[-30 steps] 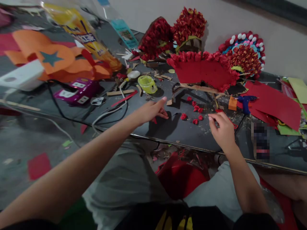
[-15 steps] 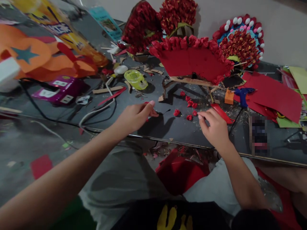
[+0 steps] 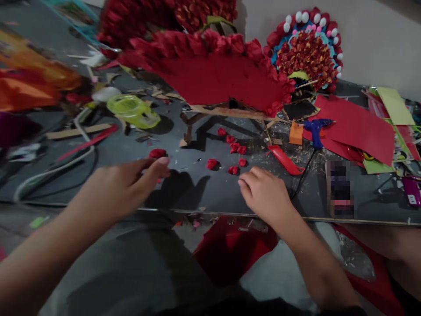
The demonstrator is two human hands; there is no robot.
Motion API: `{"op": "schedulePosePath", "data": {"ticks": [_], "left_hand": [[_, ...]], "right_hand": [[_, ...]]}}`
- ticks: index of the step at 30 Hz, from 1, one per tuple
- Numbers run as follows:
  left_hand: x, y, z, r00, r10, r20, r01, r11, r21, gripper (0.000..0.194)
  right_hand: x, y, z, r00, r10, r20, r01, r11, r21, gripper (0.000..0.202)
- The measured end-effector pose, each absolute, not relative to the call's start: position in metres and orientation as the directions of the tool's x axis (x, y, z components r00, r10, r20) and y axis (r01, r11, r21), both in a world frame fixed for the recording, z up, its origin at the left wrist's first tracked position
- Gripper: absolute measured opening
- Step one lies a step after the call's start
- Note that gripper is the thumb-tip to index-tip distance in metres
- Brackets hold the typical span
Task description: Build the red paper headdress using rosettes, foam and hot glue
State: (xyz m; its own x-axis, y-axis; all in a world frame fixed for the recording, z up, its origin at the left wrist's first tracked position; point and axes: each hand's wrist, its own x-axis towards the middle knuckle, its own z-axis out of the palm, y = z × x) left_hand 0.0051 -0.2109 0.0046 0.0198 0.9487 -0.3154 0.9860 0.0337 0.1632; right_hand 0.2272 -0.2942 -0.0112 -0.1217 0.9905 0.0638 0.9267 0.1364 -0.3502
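My left hand hovers over the dark table, thumb against curled fingers. A crumpled red paper flower shows just beyond its fingertips; whether the fingers touch it is unclear, and what lies between them is hidden. My right hand is closed near the front edge, with nothing visible in its curled fingers. Just past it lie small red flowers, several more spreading behind and to the left. Farther back, a red panel edged with red paper flowers leans on a cardboard frame.
A red cutter, orange block and blue glue gun lie to the right, by red sheets and a blurred-out object. Leftward are a yellow-green plastic item, pale cable and scraps. A round flower-covered piece stands behind.
The view has turned and moved closer, so the table items appear farther left. My right hand sits slightly nearer the front edge, back from the small flowers. Both hands keep nearly the same shape.
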Motion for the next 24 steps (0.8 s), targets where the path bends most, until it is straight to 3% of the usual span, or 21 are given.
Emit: {"op": "schedulePosePath", "data": {"ticks": [2, 4, 5, 7, 9, 12, 17, 24], "left_hand": [[0.009, -0.223, 0.003, 0.127, 0.982, -0.141, 0.990, -0.116, 0.084, 0.050], [0.020, -0.235, 0.000, 0.358, 0.920, 0.162, 0.904, -0.384, 0.187, 0.043], [0.029, -0.240, -0.002, 0.534, 0.802, 0.269, 0.768, -0.593, 0.242, 0.037], [0.050, -0.245, -0.006, 0.774, 0.451, 0.445, 0.404, -0.892, 0.202, 0.049], [0.074, -0.246, -0.012, 0.876, 0.232, 0.424, 0.174, -0.970, 0.171, 0.055], [0.103, -0.246, -0.025, 0.922, 0.176, 0.344, 0.070, -0.951, 0.300, 0.051], [0.114, -0.251, -0.045, 0.943, 0.222, 0.246, 0.085, -0.879, 0.469, 0.059], [0.110, -0.256, -0.048, 0.968, 0.134, 0.212, 0.059, -0.943, 0.328, 0.051]], "right_hand": [[0.226, -0.296, -0.010, -0.126, 0.992, 0.010, 0.931, 0.122, -0.344, 0.017], [0.231, -0.297, -0.009, -0.114, 0.993, -0.038, 0.919, 0.090, -0.384, 0.016], [0.237, -0.297, -0.008, -0.095, 0.994, -0.056, 0.903, 0.062, -0.426, 0.016], [0.253, -0.298, -0.006, -0.005, 0.998, -0.058, 0.841, -0.028, -0.540, 0.016], [0.273, -0.299, -0.004, 0.161, 0.987, -0.009, 0.736, -0.126, -0.666, 0.018], [0.297, -0.305, -0.002, 0.354, 0.935, 0.027, 0.596, -0.204, -0.777, 0.023], [0.310, -0.320, -0.006, 0.398, 0.917, 0.000, 0.625, -0.271, -0.732, 0.023], [0.307, -0.326, -0.007, 0.314, 0.948, -0.053, 0.668, -0.260, -0.697, 0.020]]}}
